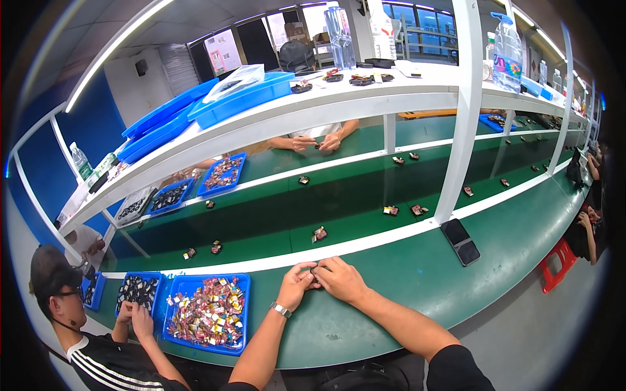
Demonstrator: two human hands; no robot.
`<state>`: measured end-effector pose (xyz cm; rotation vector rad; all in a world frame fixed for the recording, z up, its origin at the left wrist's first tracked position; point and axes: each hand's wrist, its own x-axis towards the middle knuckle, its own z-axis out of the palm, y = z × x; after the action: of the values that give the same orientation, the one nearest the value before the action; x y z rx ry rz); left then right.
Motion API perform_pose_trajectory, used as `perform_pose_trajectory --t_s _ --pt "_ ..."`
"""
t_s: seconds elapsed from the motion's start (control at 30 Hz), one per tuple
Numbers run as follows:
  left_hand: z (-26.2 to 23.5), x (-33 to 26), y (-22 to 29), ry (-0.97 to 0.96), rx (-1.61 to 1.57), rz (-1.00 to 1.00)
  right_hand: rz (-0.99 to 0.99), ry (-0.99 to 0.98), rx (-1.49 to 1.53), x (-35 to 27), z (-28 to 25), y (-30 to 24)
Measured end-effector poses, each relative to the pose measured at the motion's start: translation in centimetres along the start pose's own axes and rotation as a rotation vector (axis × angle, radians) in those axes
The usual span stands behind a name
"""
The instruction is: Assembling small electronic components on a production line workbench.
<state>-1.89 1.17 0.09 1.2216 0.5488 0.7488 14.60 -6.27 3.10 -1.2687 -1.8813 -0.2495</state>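
Over the green bench top, my left hand (297, 285) and my right hand (340, 280) meet with fingers bent together. Both pinch a small dark piece (314, 276), mostly covered by my fingers, so its kind is hard to make out. A metal-banded watch is on my left wrist. To the left of my left forearm lies a blue tray (246, 306) heaped with small red, white and yellow parts with wires. Just beyond my hands, a small red-and-black assembly (319, 234) rests on the green conveyor belt.
A dark phone (460, 242) lies on the bench to the right, beside a white post (464, 117). A co-worker sits at the left with a blue tray (158, 277) of black parts. Another person's hands (316, 141) work across the belt. A white shelf (274, 118) spans above, holding blue trays and bottles.
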Motion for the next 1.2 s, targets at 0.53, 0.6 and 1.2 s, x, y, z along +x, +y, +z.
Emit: perform_pose_trajectory --t_s 0.53,0.6,1.2 --pt "-0.5 0.6 -0.5 0.039 -0.002 0.014 0.108 -0.046 0.086 -0.4 1.4 -0.1" --pt "-0.1 0.3 -0.2 0.033 -0.001 0.015 0.12 -0.003 0.13 -0.2 1.9 0.8" --pt "0.5 0.4 0.4 0.061 0.035 0.018 0.915 -0.146 -0.444 -0.5 -8.7 25.0"
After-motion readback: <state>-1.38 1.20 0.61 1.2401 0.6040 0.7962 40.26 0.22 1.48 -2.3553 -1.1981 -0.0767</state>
